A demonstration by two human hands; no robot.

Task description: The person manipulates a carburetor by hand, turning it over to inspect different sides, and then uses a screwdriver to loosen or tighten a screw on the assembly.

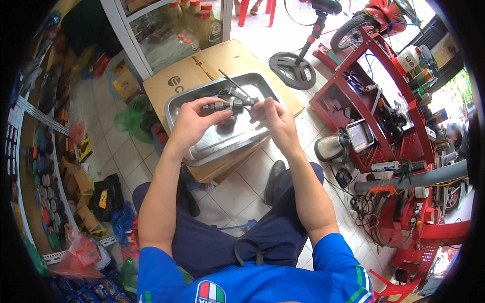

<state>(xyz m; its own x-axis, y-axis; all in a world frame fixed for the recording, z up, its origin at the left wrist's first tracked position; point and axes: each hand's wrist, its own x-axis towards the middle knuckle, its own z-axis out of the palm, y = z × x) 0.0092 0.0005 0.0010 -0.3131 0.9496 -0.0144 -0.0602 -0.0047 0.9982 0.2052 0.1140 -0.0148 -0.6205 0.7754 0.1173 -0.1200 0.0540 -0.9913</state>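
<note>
A stainless steel tray (212,150) rests on a large cardboard box (260,73) in front of me. Over the tray, my left hand (198,118) grips a dark metal fitting (232,105) with hexagonal nuts along it, held horizontally. My right hand (275,121) pinches the fitting's right end, its lower fingers curled. Behind the fitting, a thin metal rod (233,81) slants up toward the tray's far side, and other small metal parts (227,92) lie there, partly hidden.
Shelves with goods (38,192) line the left. A glass-fronted cabinet (172,38) with bottles stands ahead. A round black stand (293,68) sits beyond the box. Red tool racks (364,141), a steel kettle (331,146) and cables (361,207) occupy the right. Bags (108,197) crowd the left floor.
</note>
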